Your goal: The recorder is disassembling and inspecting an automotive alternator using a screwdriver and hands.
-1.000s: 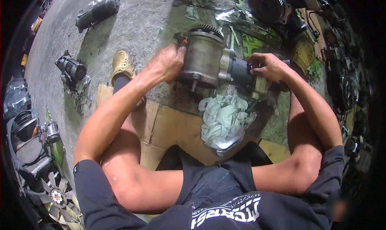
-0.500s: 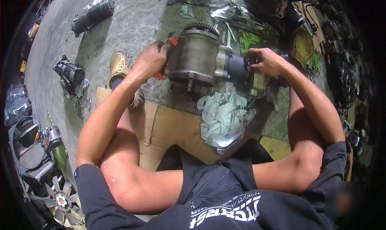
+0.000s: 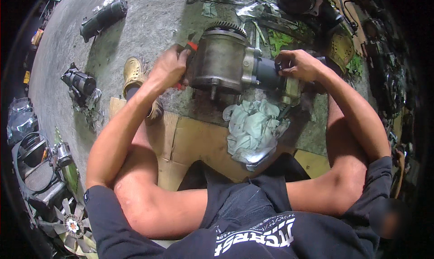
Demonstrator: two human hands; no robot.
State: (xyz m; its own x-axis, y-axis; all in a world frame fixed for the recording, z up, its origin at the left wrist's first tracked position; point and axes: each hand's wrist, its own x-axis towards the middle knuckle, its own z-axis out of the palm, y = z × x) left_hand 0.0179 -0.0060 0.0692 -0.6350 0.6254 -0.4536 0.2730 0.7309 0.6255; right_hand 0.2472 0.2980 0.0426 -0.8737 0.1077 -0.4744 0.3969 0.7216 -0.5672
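Note:
Between my hands stands a greasy metal pump-like unit [image 3: 220,62], a round housing with a toothed gear [image 3: 225,28] on top and a dark cylindrical part [image 3: 267,73] sticking out to the right. My left hand [image 3: 171,67] is closed around a red-and-black handled tool [image 3: 191,46] beside the housing's left side; most of the tool is hidden by my fingers. My right hand [image 3: 298,65] rests at the outer end of the dark cylinder, fingers curled and pinched there; what they grip is hidden. Below it is a brass-coloured block-shaped fitting [image 3: 290,90].
A crumpled pale cloth [image 3: 253,128] lies on cardboard [image 3: 199,139] before me. A combination wrench [image 3: 261,35] lies behind the unit. Dark cylindrical parts [image 3: 104,20] and a motor-like part [image 3: 79,81] sit on the concrete floor at left. A fan [image 3: 72,225] stands at lower left.
Both hands stay close to the unit. My right fingers have shifted slightly at the dark cylinder's end, and the tool in my left hand has moved slightly left. The view has shifted a little.

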